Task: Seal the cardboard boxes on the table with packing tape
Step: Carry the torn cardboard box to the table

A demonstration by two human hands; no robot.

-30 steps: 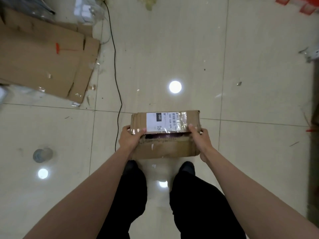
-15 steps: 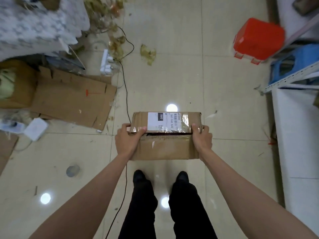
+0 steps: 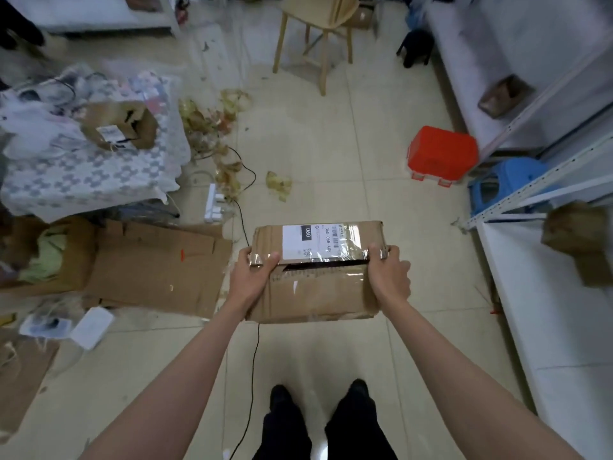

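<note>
In the head view, a person stood on a pale tiled floor (image 3: 348, 167) and carried a cardboard box (image 3: 315, 293) out in front at arm's length, above the floor rather than on any table. The left hand (image 3: 253, 277) gripped the box's left end, thumb laid over the top flap on a patch of shiny tape; the right hand (image 3: 388, 273) clasped the right end the same way, fingers curled round the edge. The two top flaps did not meet: a dark slit ran between them, just below a white shipping label (image 3: 320, 240) stuck on the far flap. Below, the person's dark trousers and shoes showed between the forearms. A black cable (image 3: 253, 356) trailed over the tiles under the box toward a white power strip (image 3: 212, 204). To the left lay a flattened cardboard sheet (image 3: 156, 263) and a patterned cloth (image 3: 89, 174) with a torn box (image 3: 119, 127) on it. Farther off stood a wooden stool (image 3: 315, 28), a red plastic stool (image 3: 441, 157) and a blue stool (image 3: 501, 187) beside white shelving (image 3: 544, 293) on the right.
</note>
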